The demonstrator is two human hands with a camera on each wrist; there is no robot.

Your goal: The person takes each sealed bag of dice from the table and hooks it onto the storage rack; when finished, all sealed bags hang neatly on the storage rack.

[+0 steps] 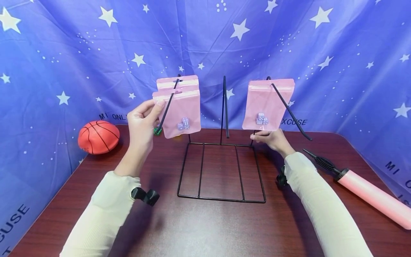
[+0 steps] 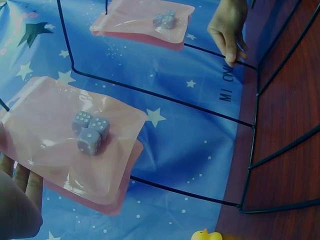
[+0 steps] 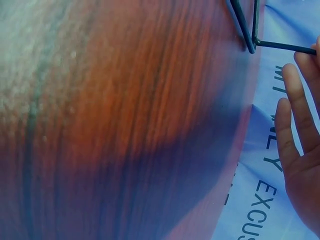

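Observation:
A black wire rack point(image 1: 221, 198) stands on the dark wooden table point(image 1: 205, 228). Two pink bags hang on its left hook: the front bag point(image 1: 181, 114) holds small dice point(image 2: 90, 132), and the rear bag point(image 1: 176, 81) peeks out above it. My left hand point(image 1: 156, 107) pinches the front bag's upper left edge. One more pink bag point(image 1: 266, 103) with dice hangs on the right hook. My right hand point(image 1: 264, 135) is just below it, its straight fingers point(image 3: 295, 115) touching the rack's rear right upright point(image 3: 250, 30). The middle hook point(image 1: 225, 107) is bare.
A small orange basketball point(image 1: 98, 136) lies at the table's left rear. A pink hand pump point(image 1: 372, 194) lies along the right side. A small green object point(image 1: 157, 131) and a yellow toy point(image 2: 206, 235) sit behind the left bags. A star-printed blue cloth point(image 1: 64, 53) backs everything.

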